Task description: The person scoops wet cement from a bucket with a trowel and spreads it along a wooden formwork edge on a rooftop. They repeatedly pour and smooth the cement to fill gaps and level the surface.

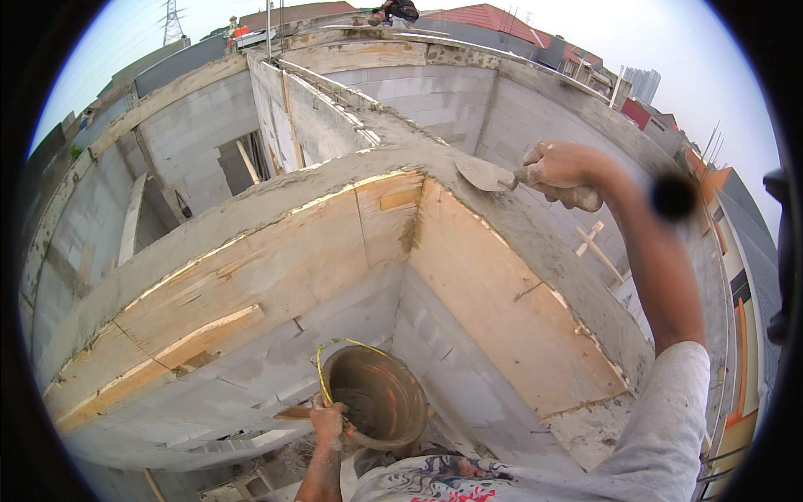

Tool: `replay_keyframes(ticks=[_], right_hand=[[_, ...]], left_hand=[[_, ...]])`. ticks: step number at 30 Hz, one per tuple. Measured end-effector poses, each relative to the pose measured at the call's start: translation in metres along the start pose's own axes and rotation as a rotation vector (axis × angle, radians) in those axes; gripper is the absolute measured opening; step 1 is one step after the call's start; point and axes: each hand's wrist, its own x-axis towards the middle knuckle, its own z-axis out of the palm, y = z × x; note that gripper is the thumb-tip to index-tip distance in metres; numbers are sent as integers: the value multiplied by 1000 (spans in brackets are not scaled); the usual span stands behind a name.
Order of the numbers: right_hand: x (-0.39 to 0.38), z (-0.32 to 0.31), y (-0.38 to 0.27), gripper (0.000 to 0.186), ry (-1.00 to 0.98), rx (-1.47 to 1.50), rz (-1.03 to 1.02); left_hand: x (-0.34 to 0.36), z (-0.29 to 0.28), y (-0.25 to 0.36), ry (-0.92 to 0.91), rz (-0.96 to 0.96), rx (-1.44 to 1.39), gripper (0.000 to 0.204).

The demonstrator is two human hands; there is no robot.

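One trowel [485,175], far right, clenched in the right hand [560,171].
It seems to touch the cement [251,199]; pressing hard could push that over the boards [493,280]. Near, the left hand [328,421] grasps the bucket [403,410] at its left; a slipped grip could spill it.

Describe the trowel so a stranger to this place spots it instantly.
Find the wooden boards meeting in a corner mid-picture, topped with grey concrete. Just right of that corner, the right hand grips the trowel. Its flat, rounded grey blade sets it apart from the deep round bucket below.
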Motion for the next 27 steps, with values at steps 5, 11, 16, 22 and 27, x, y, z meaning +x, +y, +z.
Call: replay_keyframes(ticks=[5,11,16,22,27], right_hand=[[27,5,-33,27,108,122,-91],[65,24,-64,28,17,-289,-89],[-42,39,-20,35,45,-281,36],[-216,66,5,35,38,-171,530],[-316,80,11,34,59,-11,718]], left_hand=[[12,17,1,-117,-24,76,14],[23,19,13,-218,-41,134,15],[41,17,22,-329,-12,175,17],[60,28,40,-411,6,238,18],[66,35,52,-485,41,295,17]])
